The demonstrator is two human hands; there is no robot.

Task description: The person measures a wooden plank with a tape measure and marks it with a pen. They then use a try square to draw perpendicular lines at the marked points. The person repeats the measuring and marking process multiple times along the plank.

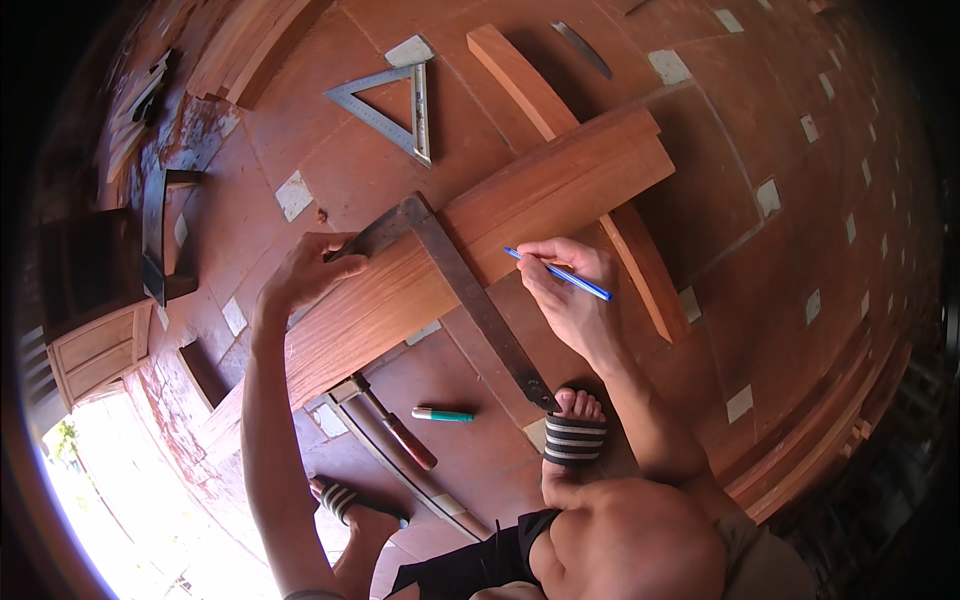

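A long reddish-brown wooden board (pixel 560 190) lies slantwise across the floor in front of me, its far right end raised on a wooden batten (pixel 650 275). Across the board rests a dark metal carpenter's square (pixel 478 300), one arm along the far edge and the other crossing toward my foot. My left hand (pixel 305 275) grips the arm along the edge between thumb and fingers. Just right of the square, over the board's near edge, my right hand (pixel 580 305) pinches a blue pen (pixel 590 285), its tip pointing left toward the board.
A triangular speed square (pixel 420 115) and a thin blade-like piece (pixel 582 50) lie on the tiles beyond the board. On the near side are a teal marker (pixel 443 414) and a red-handled tool (pixel 405 437). Planks (pixel 800 450) are stacked at right, more timber (pixel 250 50) at upper left.
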